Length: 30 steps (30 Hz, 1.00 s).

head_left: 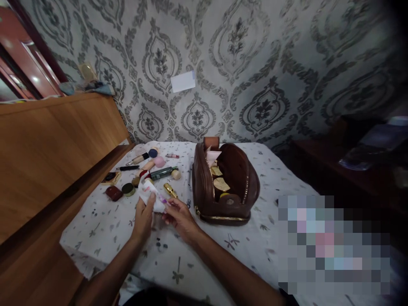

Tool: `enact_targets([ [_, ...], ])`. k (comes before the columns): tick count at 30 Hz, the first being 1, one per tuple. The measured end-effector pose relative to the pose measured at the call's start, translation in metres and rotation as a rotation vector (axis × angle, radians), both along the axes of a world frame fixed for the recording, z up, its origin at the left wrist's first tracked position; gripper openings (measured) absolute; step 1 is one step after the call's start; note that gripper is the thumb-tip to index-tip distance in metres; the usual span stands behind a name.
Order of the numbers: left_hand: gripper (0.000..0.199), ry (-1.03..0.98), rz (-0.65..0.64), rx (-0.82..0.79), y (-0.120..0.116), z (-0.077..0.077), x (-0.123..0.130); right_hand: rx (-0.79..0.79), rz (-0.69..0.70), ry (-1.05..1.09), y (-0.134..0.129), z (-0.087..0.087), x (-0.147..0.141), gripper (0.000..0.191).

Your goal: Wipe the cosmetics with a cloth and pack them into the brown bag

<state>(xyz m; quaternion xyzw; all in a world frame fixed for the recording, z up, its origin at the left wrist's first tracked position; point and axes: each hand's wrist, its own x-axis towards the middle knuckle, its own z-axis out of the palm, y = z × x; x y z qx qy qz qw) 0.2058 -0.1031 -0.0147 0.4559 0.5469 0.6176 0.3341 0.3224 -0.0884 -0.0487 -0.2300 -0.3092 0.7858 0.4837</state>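
Left hand (143, 219) and right hand (180, 217) grip the packet (149, 188); loosened, it could fall toward the cloth's (108, 225) front edge.

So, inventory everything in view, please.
packet: 1, white, between hands
bag: 1, brown, open, centre
gold pieces: at least 2, in bag
green tube: 1, behind packet
gold tube: 1, beside packet
sponge: 1, pink, behind green tube
cream round item: 1, by green tube
pink tube: 1, far side
navy disc: 1, far side
beige bottle: 1, far left
black stick: 1, far left
red case: 1, left of packet
dark jar: 1, beside red case
compact: 1, dark, behind red case
cloth: 1, white, patterned, underneath
card: 1, white, on grey wall
board: 1, brown, left
clear bottle: 1, far right
left hand, right hand: 2, at packet
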Motion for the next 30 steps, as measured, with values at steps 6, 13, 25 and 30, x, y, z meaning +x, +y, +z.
enact_targets([
  [6,0.049,0.024,0.056,-0.049,0.013,0.004,-0.028,0.151,0.021,-0.175,0.001,-0.003,0.001,0.052],
  [13,0.04,0.261,0.027,-0.035,0.017,-0.001,-0.081,0.692,-0.062,-0.821,-0.004,-0.002,0.004,0.037],
  [25,0.03,1.062,-0.145,0.072,-0.004,0.001,-0.111,0.862,-0.124,-1.139,-0.009,-0.005,0.002,0.025],
  [30,0.019,1.316,-0.331,0.051,-0.015,-0.013,-0.098,0.86,-0.118,-1.161,-0.009,-0.001,0.002,0.02],
])
